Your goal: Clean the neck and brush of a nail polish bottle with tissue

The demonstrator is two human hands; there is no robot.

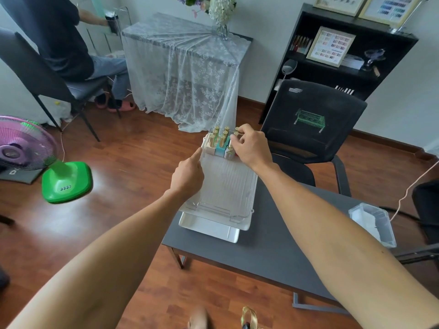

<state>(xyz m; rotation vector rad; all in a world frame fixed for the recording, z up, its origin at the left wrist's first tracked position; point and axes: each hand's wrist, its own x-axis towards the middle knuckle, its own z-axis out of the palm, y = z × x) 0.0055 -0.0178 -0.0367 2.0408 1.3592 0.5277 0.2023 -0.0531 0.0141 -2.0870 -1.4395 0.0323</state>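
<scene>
Bottles (222,141) with gold caps stand together at the far end of a clear bin (223,186), which rests on a white tray (209,227) on the dark worktop (273,238). Right hand (251,146) has its grip closed around one bottle at the right of the group. Left hand (187,176) touches the bin's left wall, forefinger stretched out, other fingers curled. A clear box (373,224) with tissue stands well apart at the right edge.

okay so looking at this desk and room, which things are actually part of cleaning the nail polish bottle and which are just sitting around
Part of the job:
nail polish bottles
clear tray holding them
tissue box
left hand on the tray's edge
right hand at the bottles

Just lying about:
white tray underneath
green fan
office chair
flower vase
</scene>
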